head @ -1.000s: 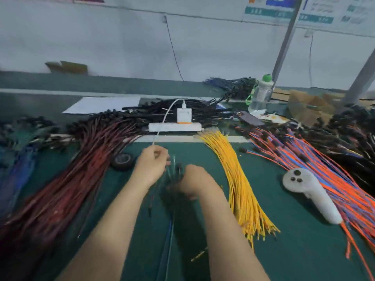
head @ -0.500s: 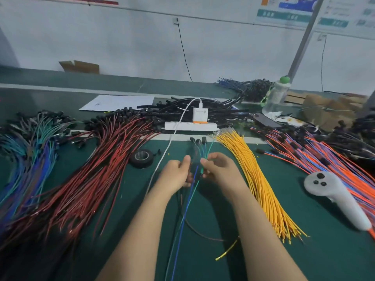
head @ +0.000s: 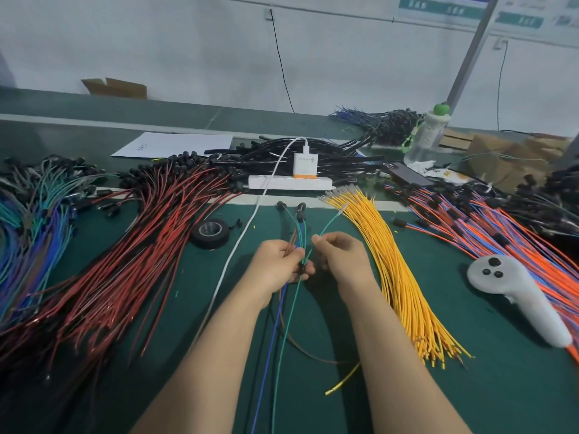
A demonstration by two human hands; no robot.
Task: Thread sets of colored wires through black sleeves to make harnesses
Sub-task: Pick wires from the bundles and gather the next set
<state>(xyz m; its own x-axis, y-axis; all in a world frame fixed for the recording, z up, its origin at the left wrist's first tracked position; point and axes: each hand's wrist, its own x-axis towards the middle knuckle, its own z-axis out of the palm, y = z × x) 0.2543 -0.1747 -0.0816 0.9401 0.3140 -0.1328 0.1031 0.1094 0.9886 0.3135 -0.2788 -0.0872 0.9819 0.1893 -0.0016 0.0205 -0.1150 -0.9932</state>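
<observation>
The set of wires (head: 299,236), blue, green and brown, stands up out of my left hand (head: 277,266) at the middle of the green table (head: 488,386). Its black-capped ends point away from me and the long tails run back toward my body. My left fingers are curled round the bunch, clamping it where the strands cross. My right hand (head: 341,256) pinches a single green wire (head: 329,225) between thumb and forefinger, with its tip slanting up and to the right, just beside the bunch. A small dark bit at my left fingertips may be a sleeve, but I cannot tell.

I judge I am gathering the set and bringing this green one in with the rest. To do it well, I should level the tips and hold the left grip snug so nothing slides. The strands should lie side by side, not twisted, or they may jam going into a sleeve.

The yellow wires (head: 394,267) lie just right of my right hand. A tape roll (head: 210,233) and a white cable (head: 247,233) lie to the left, with the red wires (head: 150,245) beyond them. The black sleeves (head: 338,151) are heaped behind the power strip (head: 289,183), well away from my hands.
</observation>
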